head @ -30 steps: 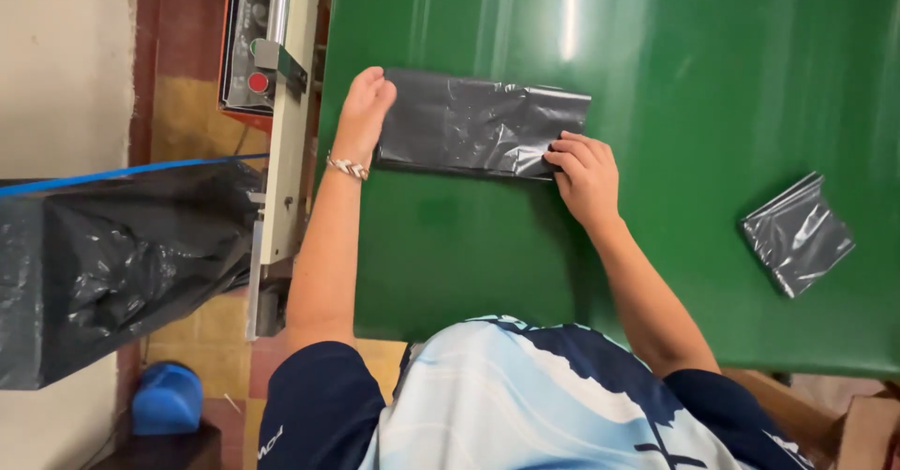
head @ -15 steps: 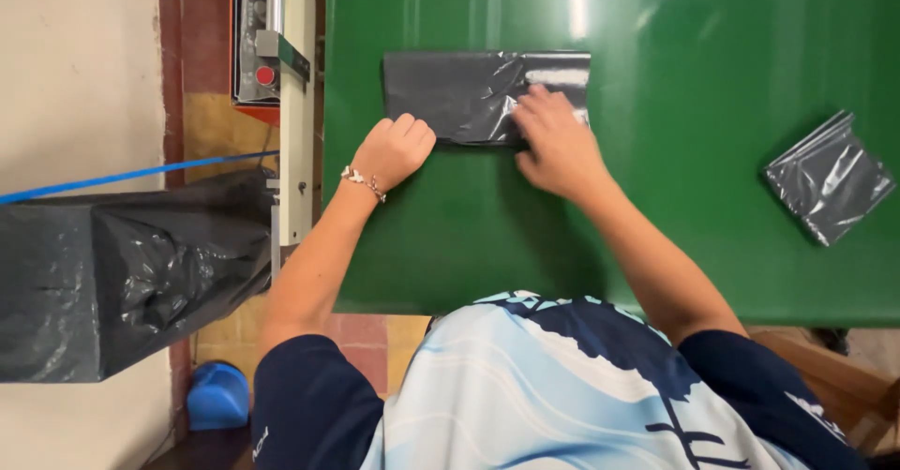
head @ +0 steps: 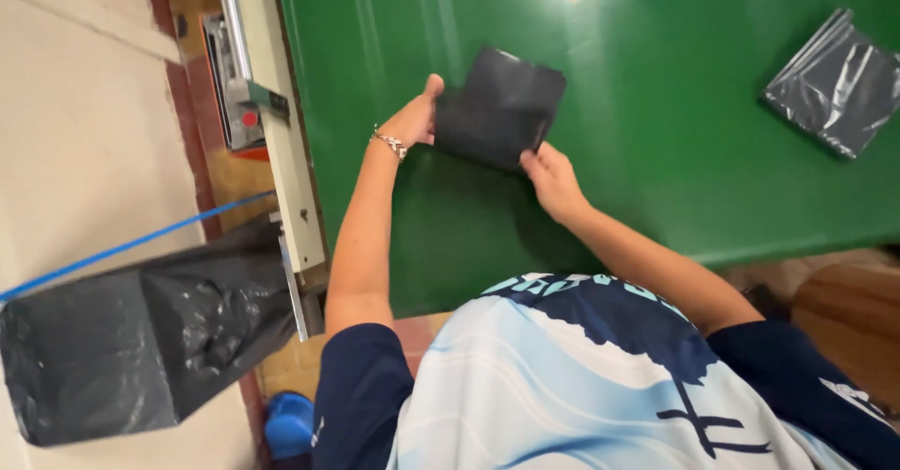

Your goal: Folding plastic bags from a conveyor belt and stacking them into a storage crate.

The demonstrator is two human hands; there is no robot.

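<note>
A black plastic bag (head: 502, 104), folded into a small square, is held just above the green table (head: 656, 76). My left hand (head: 417, 119) grips its left edge, thumb raised against the side. At the bag's lower right corner my right hand (head: 551, 175) pinches it with the fingertips. A silver bracelet sits on my left wrist.
A second folded black bag (head: 830, 81) lies on the table at the far right. A cream machine rail with a red button (head: 248, 119) runs along the table's left edge. A large black bag sheet (head: 141, 339) hangs from it at lower left. A blue line crosses the floor.
The long folded bag has been folded over into a small square and lifted off the table. Both hands now hold it, the left moved up to its edge.
</note>
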